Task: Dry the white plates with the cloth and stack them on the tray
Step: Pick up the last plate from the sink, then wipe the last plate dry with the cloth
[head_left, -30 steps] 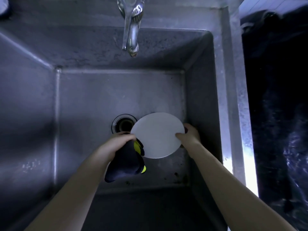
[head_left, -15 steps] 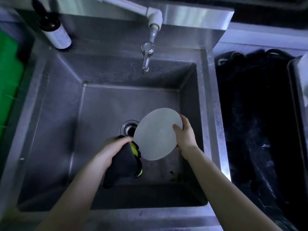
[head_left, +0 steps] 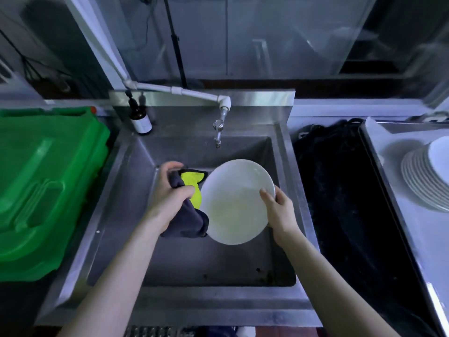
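A white plate (head_left: 233, 203) is held tilted above the steel sink (head_left: 136, 166). My right hand (head_left: 279, 210) grips its right rim, thumb on the upper face. My left hand (head_left: 170, 195) grips a dark cloth with a yellow-green side (head_left: 192, 190), which touches the plate's left edge. A stack of white plates (head_left: 425, 181) lies on a metal tray (head_left: 398, 215) at the far right.
A tap (head_left: 218, 132) hangs over the sink's back. A dark bottle with a white label (head_left: 141, 117) stands at the sink's back left corner. A green plastic bin lid (head_left: 48, 186) lies to the left. A black surface (head_left: 347, 203) separates sink and tray.
The plate and both hands rose out of the sink basin. The plate turned its upper face towards me. My left hand turned the cloth, showing its yellow-green side. My head lifted, widening the view.
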Demonstrator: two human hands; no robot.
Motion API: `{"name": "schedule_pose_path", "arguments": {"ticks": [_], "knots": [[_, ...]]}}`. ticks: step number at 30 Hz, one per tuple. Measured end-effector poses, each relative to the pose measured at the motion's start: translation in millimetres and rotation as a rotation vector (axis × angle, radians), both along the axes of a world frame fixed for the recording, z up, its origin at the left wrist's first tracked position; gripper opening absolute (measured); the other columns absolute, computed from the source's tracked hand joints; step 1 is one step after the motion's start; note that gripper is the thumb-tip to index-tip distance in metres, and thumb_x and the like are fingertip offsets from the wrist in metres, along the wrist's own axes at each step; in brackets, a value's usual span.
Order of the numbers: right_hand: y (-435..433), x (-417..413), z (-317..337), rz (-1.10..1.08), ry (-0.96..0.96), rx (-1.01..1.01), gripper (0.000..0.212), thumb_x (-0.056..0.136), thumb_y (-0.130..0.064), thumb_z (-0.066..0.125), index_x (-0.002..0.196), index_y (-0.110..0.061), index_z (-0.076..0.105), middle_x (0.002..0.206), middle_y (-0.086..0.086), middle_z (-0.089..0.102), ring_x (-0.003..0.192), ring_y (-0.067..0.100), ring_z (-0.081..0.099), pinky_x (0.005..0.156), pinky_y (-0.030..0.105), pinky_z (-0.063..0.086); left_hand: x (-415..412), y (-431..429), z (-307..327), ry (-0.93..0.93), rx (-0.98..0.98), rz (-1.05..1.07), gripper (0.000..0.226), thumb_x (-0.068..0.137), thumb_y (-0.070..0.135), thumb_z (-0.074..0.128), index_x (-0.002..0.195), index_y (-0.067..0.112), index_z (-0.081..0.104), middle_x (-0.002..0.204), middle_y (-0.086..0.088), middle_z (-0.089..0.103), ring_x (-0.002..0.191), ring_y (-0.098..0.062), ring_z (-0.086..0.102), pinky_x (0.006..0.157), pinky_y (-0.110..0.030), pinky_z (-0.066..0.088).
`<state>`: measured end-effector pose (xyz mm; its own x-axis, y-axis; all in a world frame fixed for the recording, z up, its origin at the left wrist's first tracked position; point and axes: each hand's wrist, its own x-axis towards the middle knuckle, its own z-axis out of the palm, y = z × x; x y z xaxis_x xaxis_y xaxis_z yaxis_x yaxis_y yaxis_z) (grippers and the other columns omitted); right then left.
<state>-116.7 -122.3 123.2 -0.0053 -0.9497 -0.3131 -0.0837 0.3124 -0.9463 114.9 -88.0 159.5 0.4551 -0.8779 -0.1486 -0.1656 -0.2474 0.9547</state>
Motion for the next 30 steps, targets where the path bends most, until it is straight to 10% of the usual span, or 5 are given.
{"name": "schedule_pose_path", "arguments": {"ticks": [9, 12, 15, 24, 30], "knots": [[16.3, 18.5, 41.4, 0.042, -0.082, -0.065, 0.027, 0.1, -0.02, 0.056, 0.088, -0.038, 0.071, 0.093, -0.006, 0.075, 0.094, 0.022, 0.069, 0.082, 0.044, 0.058, -6.7, 5.2, 51.8, -0.047, -0.379, 0.017, 0.05, 0.059, 0.011, 0.058, 0.104, 0.031, 0.05, 0.092, 0.024, 0.06, 0.078, 0.003, 0.057, 0.072, -0.016, 0.042], [15.3, 38.1, 52.0, 0.037, -0.141, -0.064, 0.02, 0.099, -0.017, 0.058, 0.089, -0.02, 0.075, 0.087, 0.002, 0.075, 0.084, 0.02, 0.066, 0.074, 0.035, 0.052, -24.4, 3.9, 58.5, -0.458, -0.361, -0.431, 0.054, 0.069, 0.031, 0.064, 0.12, 0.026, 0.047, 0.118, 0.021, 0.058, 0.11, -0.001, 0.055, 0.096, -0.014, 0.033], [9.0, 52.3, 61.5, -0.061, -0.21, -0.019, 0.02, 0.1, -0.017, 0.056, 0.097, -0.011, 0.074, 0.096, 0.009, 0.077, 0.093, 0.025, 0.069, 0.083, 0.039, 0.055, -15.1, -1.2, 45.9, -0.979, -0.237, -0.759, 0.072, 0.086, 0.055, 0.058, 0.148, 0.025, 0.038, 0.156, 0.012, 0.034, 0.149, -0.009, 0.016, 0.121, -0.042, 0.008], [-3.7, 91.6, 83.2, -0.096, -0.25, -0.075, 0.031, 0.101, -0.04, 0.054, 0.087, -0.033, 0.081, 0.096, 0.001, 0.079, 0.09, 0.008, 0.073, 0.067, 0.015, 0.054, 10.3, 18.8, 30.7, -1.107, -0.493, -0.664, 0.047, 0.1, 0.038, 0.036, 0.141, 0.021, 0.053, 0.157, 0.009, 0.034, 0.15, -0.015, 0.019, 0.118, -0.044, 0.022], [-0.4, 124.6, 81.7, -0.212, -0.176, -0.099, 0.04, 0.1, -0.046, 0.055, 0.088, -0.017, 0.08, 0.092, 0.008, 0.078, 0.095, 0.023, 0.073, 0.084, 0.041, 0.058, 34.7, -17.1, 35.3, -0.975, -0.386, -0.678, 0.054, 0.098, 0.024, 0.041, 0.151, 0.015, 0.037, 0.16, -0.007, 0.028, 0.146, -0.023, 0.03, 0.12, -0.039, 0.023]]}}
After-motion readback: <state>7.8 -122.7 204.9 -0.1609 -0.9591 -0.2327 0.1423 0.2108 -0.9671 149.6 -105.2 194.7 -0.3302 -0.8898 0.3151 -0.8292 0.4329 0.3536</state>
